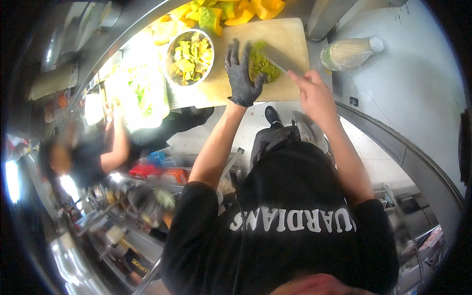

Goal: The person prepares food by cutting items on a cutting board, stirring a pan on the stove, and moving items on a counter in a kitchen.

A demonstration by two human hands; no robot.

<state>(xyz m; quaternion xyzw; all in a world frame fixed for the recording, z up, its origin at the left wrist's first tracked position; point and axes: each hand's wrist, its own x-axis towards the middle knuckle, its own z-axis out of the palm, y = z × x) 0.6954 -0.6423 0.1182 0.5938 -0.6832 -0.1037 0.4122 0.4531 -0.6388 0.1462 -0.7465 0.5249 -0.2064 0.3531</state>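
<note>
My left hand (240,76), in a black glove, lies over the pale cutting board (290,37) with its fingers stretched out and its thumb apart. Beside its thumb is a small heap of thin green slices (263,64). My bare right hand (314,96) grips a knife (276,65), index finger extended along it; the blade reaches to the right side of the slices. Just left of the board, a round metal bowl (213,56) holds many yellow-green cut pieces (191,55). Along the board's far edge lie chunks of orange squash with green skin (210,20).
A plastic-wrapped pale bundle (349,53) lies on the metal surface at right, near a metal post (324,19). At left, a co-worker's arm (116,147) reaches toward a brightly lit tray (142,118) of greens. Red and orange containers (175,175) stand below.
</note>
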